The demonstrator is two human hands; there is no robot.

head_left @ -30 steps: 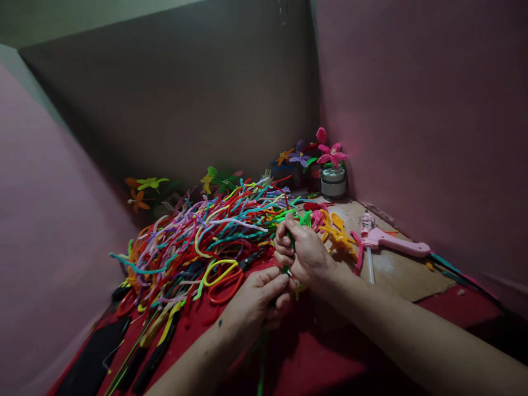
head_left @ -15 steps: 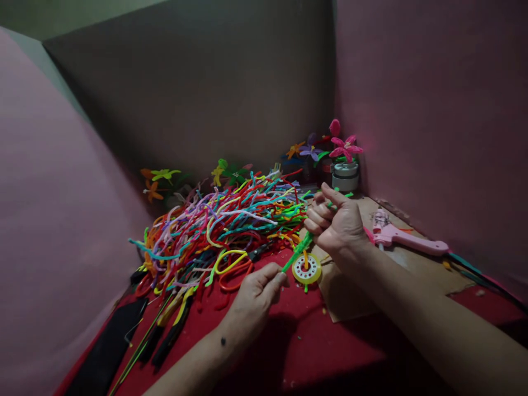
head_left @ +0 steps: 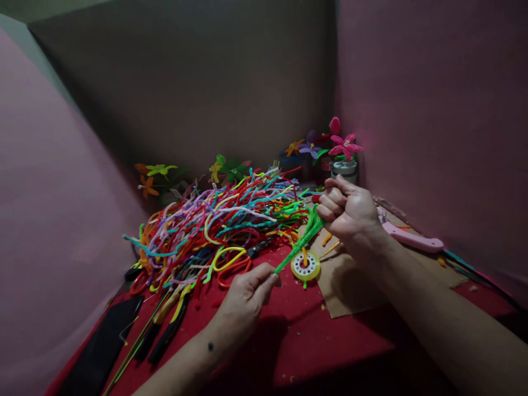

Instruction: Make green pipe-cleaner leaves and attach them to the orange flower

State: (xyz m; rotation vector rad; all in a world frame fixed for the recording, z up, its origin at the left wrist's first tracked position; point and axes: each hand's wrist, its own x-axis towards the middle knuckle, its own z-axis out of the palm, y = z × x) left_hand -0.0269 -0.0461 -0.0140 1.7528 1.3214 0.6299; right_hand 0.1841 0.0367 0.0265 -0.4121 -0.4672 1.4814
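Observation:
Green pipe cleaners (head_left: 304,240) stretch slantwise between my two hands, above the red cloth. My left hand (head_left: 254,287) pinches their lower left end between thumb and fingers. The upper right part runs into my right hand (head_left: 345,206), whose fingers are curled closed round it. Behind and below the green strands lies a yellow-rimmed white disc with holes (head_left: 305,266), with an orange piece standing at its middle. A large heap of many-coloured pipe cleaners (head_left: 231,214) lies to the left of my right hand.
Scissors with yellow and red handles (head_left: 233,264), black-and-yellow pliers (head_left: 171,324) and a black flat object (head_left: 101,346) lie at the left. A pink glue gun (head_left: 412,239) rests on cardboard (head_left: 350,291) at the right. Pipe-cleaner flowers (head_left: 345,146) stand at the back.
My hands have moved apart, the right one slightly up and right, the left one slightly left. More of the green strands shows between them. The view has shifted a little.

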